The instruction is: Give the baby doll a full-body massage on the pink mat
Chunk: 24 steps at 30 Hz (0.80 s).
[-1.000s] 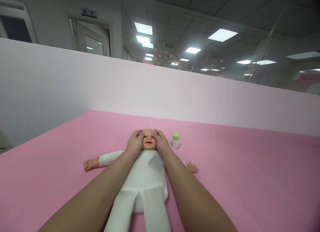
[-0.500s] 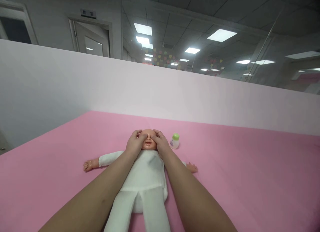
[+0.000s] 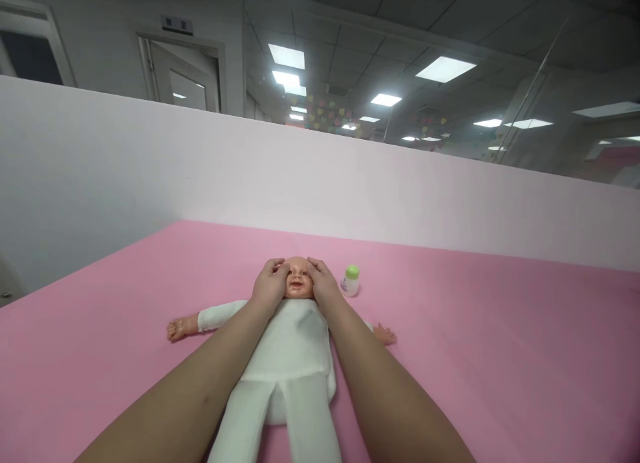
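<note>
A baby doll [image 3: 293, 356] in a white suit lies on its back on the pink surface [image 3: 500, 356], arms spread, head [image 3: 299, 280] pointing away from me. My left hand [image 3: 270, 286] cups the left side of the doll's head, thumb at its brow. My right hand [image 3: 324, 284] cups the right side in the same way. Both hands have their fingers curved around the head, and the face shows between the thumbs.
A small white bottle with a green cap [image 3: 351, 280] stands just right of the doll's head. A low white partition wall [image 3: 350, 183] runs behind the pink surface. A door [image 3: 185, 76] and ceiling lights show beyond it.
Half a second ago my thumbs met over the doll's eyes. They have slid apart toward the temples, and the face is uncovered again.
</note>
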Each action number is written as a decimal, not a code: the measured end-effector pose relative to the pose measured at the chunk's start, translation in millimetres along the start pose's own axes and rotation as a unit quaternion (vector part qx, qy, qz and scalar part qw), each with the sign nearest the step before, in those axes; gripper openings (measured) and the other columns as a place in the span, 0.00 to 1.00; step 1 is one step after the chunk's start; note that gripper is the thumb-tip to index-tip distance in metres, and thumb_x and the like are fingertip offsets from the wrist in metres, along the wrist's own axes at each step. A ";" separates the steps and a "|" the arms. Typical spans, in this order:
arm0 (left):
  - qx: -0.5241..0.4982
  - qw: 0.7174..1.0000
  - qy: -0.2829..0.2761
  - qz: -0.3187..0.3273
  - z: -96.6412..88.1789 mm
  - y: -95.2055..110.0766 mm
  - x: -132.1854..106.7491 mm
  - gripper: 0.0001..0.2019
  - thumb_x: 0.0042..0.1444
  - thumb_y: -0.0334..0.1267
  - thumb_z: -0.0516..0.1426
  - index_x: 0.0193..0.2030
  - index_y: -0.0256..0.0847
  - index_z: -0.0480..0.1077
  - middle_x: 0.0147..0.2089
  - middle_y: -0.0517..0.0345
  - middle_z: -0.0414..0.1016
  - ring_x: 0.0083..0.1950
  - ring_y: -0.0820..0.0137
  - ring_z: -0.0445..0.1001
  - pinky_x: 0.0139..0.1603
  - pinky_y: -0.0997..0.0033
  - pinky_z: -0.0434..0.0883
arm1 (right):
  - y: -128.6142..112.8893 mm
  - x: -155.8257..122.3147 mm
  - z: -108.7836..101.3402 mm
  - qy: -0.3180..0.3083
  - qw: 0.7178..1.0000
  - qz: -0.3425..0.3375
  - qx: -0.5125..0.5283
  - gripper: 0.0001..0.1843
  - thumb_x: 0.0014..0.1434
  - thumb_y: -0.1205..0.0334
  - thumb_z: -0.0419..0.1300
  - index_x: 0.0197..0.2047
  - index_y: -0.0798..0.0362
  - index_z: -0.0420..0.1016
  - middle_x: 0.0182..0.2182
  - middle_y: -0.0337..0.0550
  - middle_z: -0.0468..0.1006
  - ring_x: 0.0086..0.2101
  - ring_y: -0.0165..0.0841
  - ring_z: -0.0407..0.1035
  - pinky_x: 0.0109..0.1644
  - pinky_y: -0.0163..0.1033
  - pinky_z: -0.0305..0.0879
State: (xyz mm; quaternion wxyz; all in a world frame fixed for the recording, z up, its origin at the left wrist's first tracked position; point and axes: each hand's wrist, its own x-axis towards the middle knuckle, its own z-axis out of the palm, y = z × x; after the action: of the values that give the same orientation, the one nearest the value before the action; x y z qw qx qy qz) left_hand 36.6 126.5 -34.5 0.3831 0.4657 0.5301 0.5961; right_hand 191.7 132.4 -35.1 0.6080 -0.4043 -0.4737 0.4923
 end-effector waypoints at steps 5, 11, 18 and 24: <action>-0.029 1.000 0.002 -0.002 -0.7 -2.3 1.4 0.18 0.60 0.44 0.58 0.55 0.45 0.77 0.56 0.50 0.81 0.58 0.58 0.78 0.60 0.59 0.73 | -1.0 -1.2 -3.2 -0.012 0.998 0.044 0.053 0.29 0.52 0.56 0.66 0.58 0.44 0.80 0.60 0.43 0.79 0.60 0.46 0.72 0.66 0.52 0.68; -0.045 0.999 -0.006 0.003 -2.8 2.7 -4.9 0.21 0.56 0.45 0.63 0.56 0.43 0.76 0.54 0.49 0.81 0.56 0.57 0.79 0.58 0.59 0.74 | -6.2 -8.7 -2.7 -0.042 0.996 0.032 0.078 0.33 0.49 0.56 0.72 0.60 0.46 0.78 0.61 0.45 0.78 0.60 0.47 0.71 0.66 0.52 0.68; -0.038 0.999 -0.009 0.018 -6.0 12.0 -14.2 0.29 0.48 0.46 0.71 0.58 0.43 0.75 0.56 0.47 0.79 0.55 0.55 0.79 0.56 0.58 0.75 | -13.8 -15.1 1.0 -0.014 0.999 -0.026 -0.034 0.37 0.48 0.48 0.78 0.60 0.47 0.76 0.60 0.47 0.77 0.62 0.47 0.68 0.66 0.50 0.67; -0.022 1.000 -0.002 0.014 -3.5 8.9 -9.9 0.25 0.52 0.49 0.69 0.56 0.44 0.76 0.54 0.48 0.81 0.54 0.56 0.80 0.55 0.60 0.75 | -5.3 -7.0 1.8 0.011 0.999 -0.030 -0.040 0.30 0.52 0.48 0.75 0.56 0.46 0.79 0.57 0.45 0.79 0.60 0.47 0.69 0.67 0.50 0.65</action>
State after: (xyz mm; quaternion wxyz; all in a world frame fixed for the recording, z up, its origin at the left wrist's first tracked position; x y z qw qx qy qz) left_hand 36.3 114.9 -27.2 0.3859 0.4653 0.5097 0.6121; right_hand 190.6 124.6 -30.8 0.6107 -0.4198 -0.4983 0.4501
